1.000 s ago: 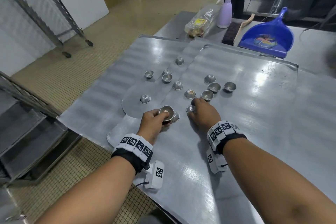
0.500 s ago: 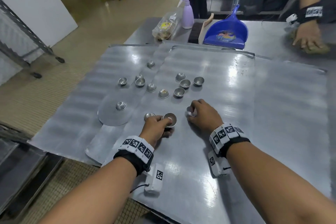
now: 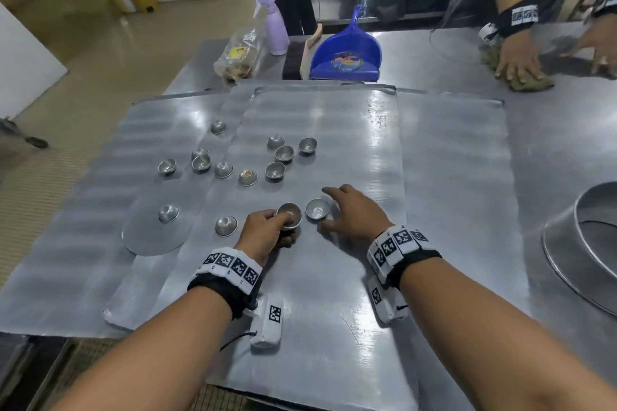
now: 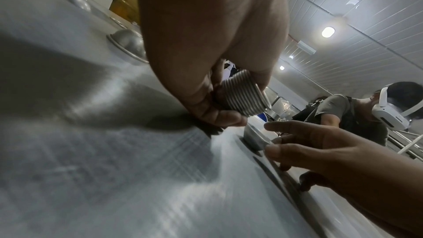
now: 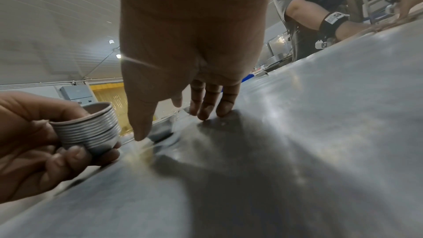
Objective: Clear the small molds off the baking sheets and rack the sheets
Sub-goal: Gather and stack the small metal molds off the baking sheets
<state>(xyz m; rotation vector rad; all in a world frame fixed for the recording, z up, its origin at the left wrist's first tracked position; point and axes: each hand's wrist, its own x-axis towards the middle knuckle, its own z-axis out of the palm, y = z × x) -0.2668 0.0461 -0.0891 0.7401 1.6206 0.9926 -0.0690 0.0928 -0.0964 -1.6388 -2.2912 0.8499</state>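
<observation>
metal nested molds (image 3: 289,215) gripped by left hand (image 3: 267,234); right hand (image 3: 354,212) fingers spread over loose mold (image 3: 317,209).

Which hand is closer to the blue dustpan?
Right. The right hand lies nearer the blue dustpan, straighter below it; the left hand, gripping the mold stack, sits lower and further left.

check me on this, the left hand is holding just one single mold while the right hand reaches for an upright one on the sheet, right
Not quite. The left hand holds a nested stack of molds, not a single one: the right wrist view shows many stacked rims. The rest stands: the right hand reaches for an upright mold on the baking sheet.
</observation>
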